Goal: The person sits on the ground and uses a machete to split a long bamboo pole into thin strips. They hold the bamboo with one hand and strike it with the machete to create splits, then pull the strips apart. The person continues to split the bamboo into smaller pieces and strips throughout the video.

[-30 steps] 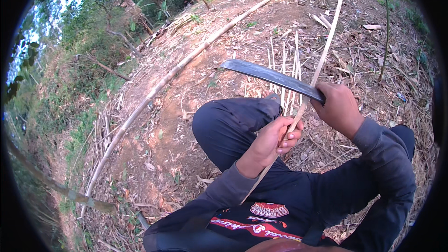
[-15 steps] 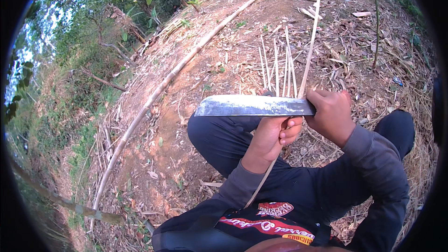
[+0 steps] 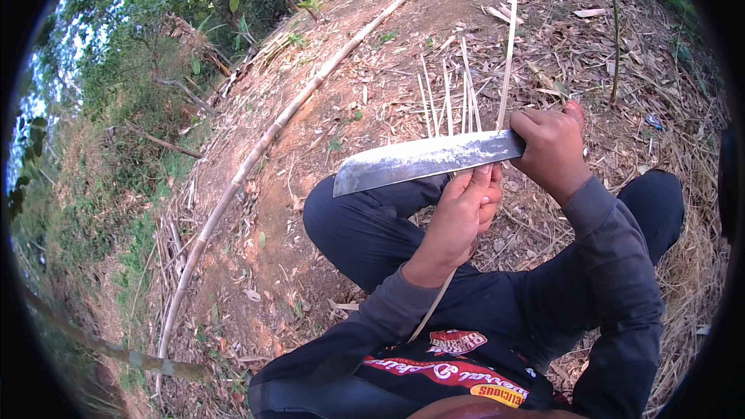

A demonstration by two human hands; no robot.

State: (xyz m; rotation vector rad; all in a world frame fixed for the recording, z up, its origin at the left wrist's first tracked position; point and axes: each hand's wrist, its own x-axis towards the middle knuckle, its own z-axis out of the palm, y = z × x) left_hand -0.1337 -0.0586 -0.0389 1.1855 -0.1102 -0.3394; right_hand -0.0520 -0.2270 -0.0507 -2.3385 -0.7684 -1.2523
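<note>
While a broad-bladed grey metal knife (image 3: pixel 427 161) with a whitish-smeared face is held crosswise, the right hand (image 3: pixel 552 147) has its grip clamped on the knife's right end, the fingers hiding the handle. Just below the knife, the left hand (image 3: pixel 463 213) has its grip closed around a long, thin, pale wooden strip (image 3: pixel 508 62), which extends up beyond the knife. Whether blade and strip touch, I cannot tell. Thin pale sticks (image 3: pixel 448 105) show beyond the knife; well left of it lies a long, light-brown pole (image 3: pixel 254 154).
</note>
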